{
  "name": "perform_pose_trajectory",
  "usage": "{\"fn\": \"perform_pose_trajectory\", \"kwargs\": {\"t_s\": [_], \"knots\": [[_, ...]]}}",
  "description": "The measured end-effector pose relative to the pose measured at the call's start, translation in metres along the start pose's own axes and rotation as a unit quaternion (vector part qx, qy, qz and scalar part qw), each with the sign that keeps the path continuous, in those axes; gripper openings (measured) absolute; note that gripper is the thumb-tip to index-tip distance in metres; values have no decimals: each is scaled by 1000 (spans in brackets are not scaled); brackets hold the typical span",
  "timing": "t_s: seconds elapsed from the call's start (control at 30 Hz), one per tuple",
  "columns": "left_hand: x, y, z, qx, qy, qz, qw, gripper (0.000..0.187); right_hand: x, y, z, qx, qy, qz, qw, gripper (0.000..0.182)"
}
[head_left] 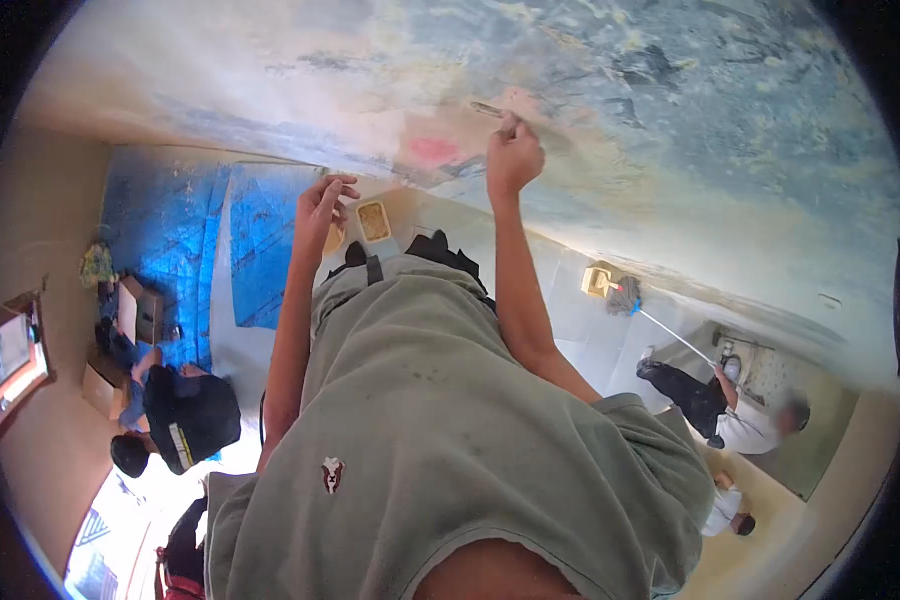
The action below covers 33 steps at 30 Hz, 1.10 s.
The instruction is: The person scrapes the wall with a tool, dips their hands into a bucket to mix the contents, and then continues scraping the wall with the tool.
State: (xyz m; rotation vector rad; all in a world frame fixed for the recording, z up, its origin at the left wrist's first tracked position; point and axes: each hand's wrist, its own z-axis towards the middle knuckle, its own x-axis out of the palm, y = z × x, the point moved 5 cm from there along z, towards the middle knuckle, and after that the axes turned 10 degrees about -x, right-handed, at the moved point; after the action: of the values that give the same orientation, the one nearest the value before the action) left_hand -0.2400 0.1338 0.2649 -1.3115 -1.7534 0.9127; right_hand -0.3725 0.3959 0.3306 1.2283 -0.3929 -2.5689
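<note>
Your right hand holds a flat brush, or something very like it; the working end is too small in the view to tell its bristles from a blade. Your fingers are closed narrowly on its near end, with the thumb side toward the mottled painted wall. The brush's long axis runs from your fingertips toward your left, tilting slightly up and away from you, so its working end lies left of the hand and lies along or just off the wall; you cannot tell from this angle whether it touches. The bright pink patch on the wall sits left of the right hand, a little past the tip and nearer to you, between your two hands. Your left hand is empty, fingers loosely spread and partly curled, well apart from the brush and to the left of the patch. The right hand is thus the nearer one to both brush and patch. Just right of the left hand in the view, and well below it, lies a shallow yellowish tray.
</note>
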Motion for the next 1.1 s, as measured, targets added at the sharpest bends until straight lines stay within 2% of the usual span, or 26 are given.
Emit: {"fn": "perform_pose_trajectory", "kwargs": {"t_s": [0.03, 0.1, 0.17, 0.23, 0.3, 0.4, 0.43, 0.53, 0.57, 0.63, 0.67, 0.73, 0.83, 0.93, 1.0, 1.07, 1.1], "knots": [[-3, 1, 0, -7, -4, -1, 1000, 29, -9, 5, 8, -37, -36, -20, 998, 21], [-7, 7, -1, 0, -13, 13, 1000, 30, -31, 19, 35, -53, -103, -34, 993, 20], [-11, 11, 0, -15, -23, 0, 1000, 30, -47, 30, 54, -37, -91, -7, 995, 18], [-17, 11, -2, -19, -27, -9, 999, 30, -39, 22, 37, -17, -93, 24, 995, 16], [-21, 5, -3, -11, -41, -4, 999, 29, -3, 2, -1, -38, 1, -61, 997, 29], [-33, 2, -9, -4, -58, 0, 998, 29, -9, 9, -4, -6, 20, -41, 999, 30], [-37, 2, -10, 8, -52, -1, 999, 29, -21, 21, 9, -76, -90, 4, 993, 30], [-43, 9, -14, 6, -47, -3, 999, 28, -65, 40, 51, -41, -113, 12, 993, 26], [-46, 12, -15, -3, -54, -6, 999, 28, -58, 33, 45, -37, -114, 9, 993, 26], [-47, 13, -16, -4, -49, -7, 999, 28, -34, 19, 31, -79, -163, -95, 979, 34], [-47, 11, -16, -6, -53, -13, 998, 28, -30, 17, 28, -82, -168, -92, 978, 34], [-46, 9, -20, -2, -50, -15, 999, 28, -16, 3, 14, -35, -78, -65, 994, 35], [-45, 4, -16, 0, -39, -9, 999, 28, -53, 30, 35, -76, -112, -11, 991, 34], [-36, -1, -12, 3, -24, -2, 1000, 28, -63, 21, 51, -50, -137, -18, 989, 33], [-27, -6, -10, 14, -6, 1, 1000, 28, -34, -5, 22, -50, -95, -135, 985, 33], [-18, -6, -7, 7, 3, 3, 1000, 27, -22, -19, -4, -34, -23, -113, 993, 33], [-13, -11, -9, 12, 12, 1, 1000, 28, -32, -16, -2, -33, -26, -118, 992, 33]]}}
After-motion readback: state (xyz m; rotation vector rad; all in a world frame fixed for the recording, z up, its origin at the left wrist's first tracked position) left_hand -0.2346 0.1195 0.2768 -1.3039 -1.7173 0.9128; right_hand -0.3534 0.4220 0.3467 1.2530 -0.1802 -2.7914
